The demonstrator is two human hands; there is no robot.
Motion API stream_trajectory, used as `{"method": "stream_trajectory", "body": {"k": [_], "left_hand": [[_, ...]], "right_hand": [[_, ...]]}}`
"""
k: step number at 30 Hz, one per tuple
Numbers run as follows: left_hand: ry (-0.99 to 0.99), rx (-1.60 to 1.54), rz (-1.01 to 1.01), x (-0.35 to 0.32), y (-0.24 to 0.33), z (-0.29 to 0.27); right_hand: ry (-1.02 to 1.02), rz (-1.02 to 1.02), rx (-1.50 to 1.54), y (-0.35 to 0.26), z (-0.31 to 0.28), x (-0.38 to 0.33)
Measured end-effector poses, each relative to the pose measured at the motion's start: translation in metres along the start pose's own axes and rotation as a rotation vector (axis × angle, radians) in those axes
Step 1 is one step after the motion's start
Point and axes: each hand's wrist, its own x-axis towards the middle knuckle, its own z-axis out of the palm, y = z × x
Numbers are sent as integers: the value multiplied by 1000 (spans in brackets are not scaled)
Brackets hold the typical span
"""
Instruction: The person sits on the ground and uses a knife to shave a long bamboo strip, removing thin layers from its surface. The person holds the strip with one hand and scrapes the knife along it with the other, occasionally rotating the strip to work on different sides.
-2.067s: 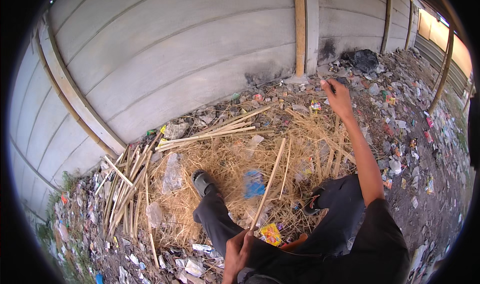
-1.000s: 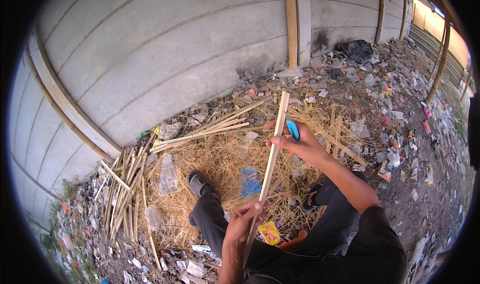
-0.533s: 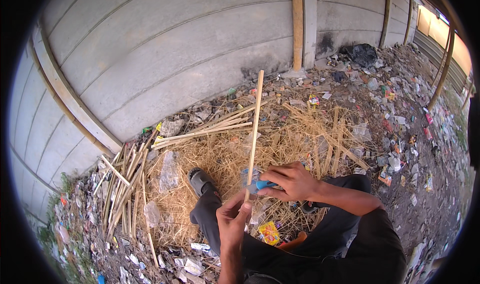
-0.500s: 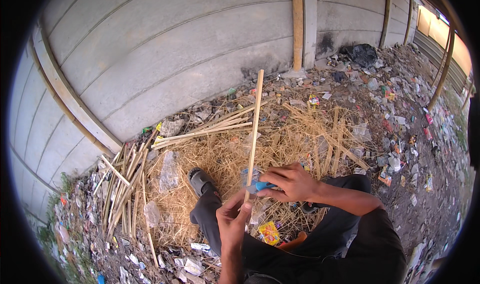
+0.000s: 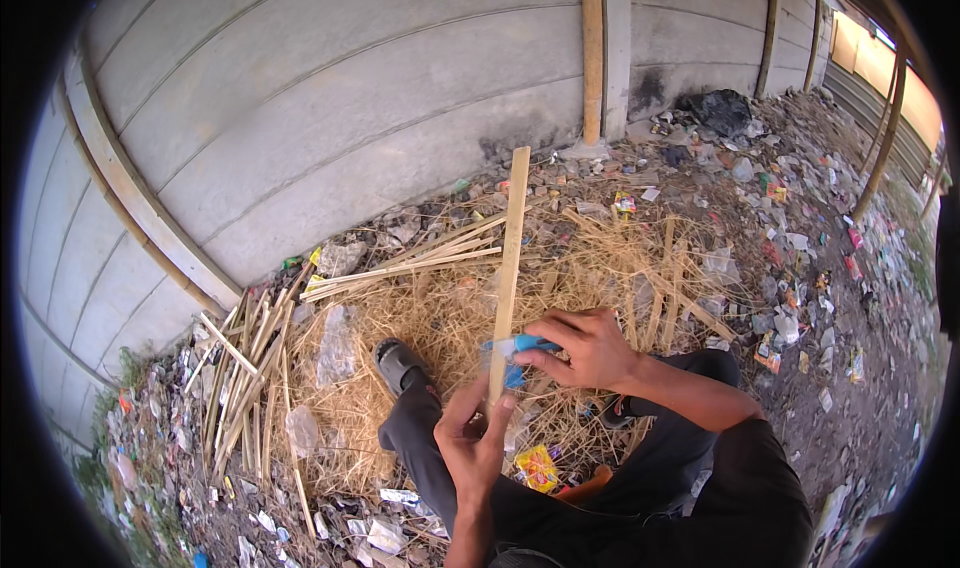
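Note:
A long, pale bamboo strip [image 5: 513,238] stands slanting up in front of me, its broad face toward me. Its lower part is pinched between the thumb and fingers of my left hand [image 5: 472,438]. My right hand [image 5: 590,348] is closed on a blue-handled knife [image 5: 533,344], which lies across the strip a little above my left hand. The knife's blade is small and hard to make out against the strip. Pale straw-like shavings [image 5: 420,313] cover the ground below both hands.
Bamboo strips lie in a pile [image 5: 250,378] on the left and a bundle [image 5: 410,264] ahead. Beyond them rises a grey panel wall [image 5: 380,78] with a bamboo post [image 5: 593,58]. Litter and a black plastic bag [image 5: 718,113] lie on the right. My shoe [image 5: 402,363] rests on the shavings.
The bamboo strip has turned about its length, from a narrow edge to its broad face. My right hand and the knife have moved slightly up along it.

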Motion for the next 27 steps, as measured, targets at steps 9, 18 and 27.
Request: {"method": "stream_trajectory", "body": {"k": [9,18,27], "left_hand": [[-34,95,-40,-22,-25,0],[-142,171,-99,-33,-32,-14],[-143,56,-211,-14,-11,-12]], "right_hand": [[190,342,20,69,-38,24],[238,540,13,117,-60,14],[37,226,164,41,-19,0]]}}
